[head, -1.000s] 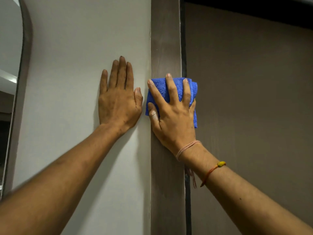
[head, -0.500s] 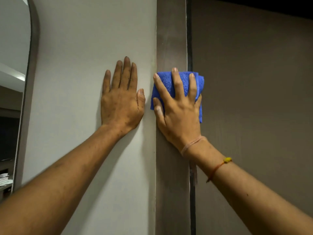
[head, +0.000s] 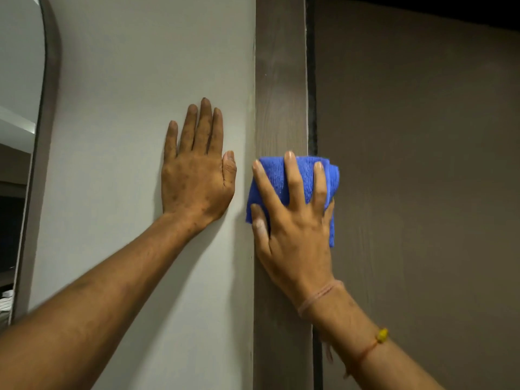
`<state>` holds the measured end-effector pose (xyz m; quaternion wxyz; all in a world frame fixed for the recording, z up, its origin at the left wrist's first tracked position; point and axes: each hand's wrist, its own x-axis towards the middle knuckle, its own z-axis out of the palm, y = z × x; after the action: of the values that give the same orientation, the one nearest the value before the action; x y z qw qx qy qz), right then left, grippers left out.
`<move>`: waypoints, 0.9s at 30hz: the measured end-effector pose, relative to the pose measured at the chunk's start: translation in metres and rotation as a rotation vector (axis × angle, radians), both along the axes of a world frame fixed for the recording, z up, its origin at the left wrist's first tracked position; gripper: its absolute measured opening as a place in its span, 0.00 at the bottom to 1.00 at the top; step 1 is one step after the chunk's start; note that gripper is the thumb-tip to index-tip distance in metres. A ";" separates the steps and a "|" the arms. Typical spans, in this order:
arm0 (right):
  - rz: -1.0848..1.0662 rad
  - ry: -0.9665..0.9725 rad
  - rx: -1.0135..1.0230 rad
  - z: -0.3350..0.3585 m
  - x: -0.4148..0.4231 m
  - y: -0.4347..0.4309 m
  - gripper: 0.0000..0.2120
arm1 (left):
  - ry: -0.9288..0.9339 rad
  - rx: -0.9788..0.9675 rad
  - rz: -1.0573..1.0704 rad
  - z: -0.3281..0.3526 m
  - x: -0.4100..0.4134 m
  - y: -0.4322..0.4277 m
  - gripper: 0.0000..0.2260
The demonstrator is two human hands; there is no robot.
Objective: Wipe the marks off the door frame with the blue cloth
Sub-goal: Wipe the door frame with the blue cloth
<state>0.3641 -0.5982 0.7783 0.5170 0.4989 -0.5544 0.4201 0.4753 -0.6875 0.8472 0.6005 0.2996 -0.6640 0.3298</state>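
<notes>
- The blue cloth [head: 292,175] is ribbed, fuzzy terry.
- The door frame [head: 281,94] is matt, grey-brown wood grain (faint streaks run vertically).
- The wall [head: 140,80] is smooth, matt paint.

A plain, pale grey wall [head: 126,80] fills the middle. At its left edge is a tall mirror with a rounded top [head: 17,66] and a dark brown rim [head: 52,80]. On the right is a flat brown door panel [head: 422,164], with a black strip [head: 450,7] above it.
</notes>
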 end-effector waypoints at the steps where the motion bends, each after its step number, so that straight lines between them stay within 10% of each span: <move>1: -0.002 -0.003 0.018 -0.004 -0.002 0.002 0.26 | 0.002 0.001 -0.001 -0.001 0.000 0.001 0.28; 9: -0.038 -0.028 0.015 0.110 0.001 -0.003 0.26 | -0.002 0.012 0.024 0.000 -0.001 0.002 0.28; 17: -0.096 0.129 0.010 0.013 -0.005 0.000 0.28 | 0.002 0.025 0.021 -0.001 -0.001 0.003 0.28; 27: -0.078 0.072 -0.028 0.097 0.003 -0.009 0.29 | -0.001 0.017 0.015 0.001 -0.001 -0.001 0.28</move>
<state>0.3673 -0.6068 0.8751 0.5594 0.4843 -0.5484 0.3895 0.4743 -0.6885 0.8478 0.5950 0.3095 -0.6648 0.3291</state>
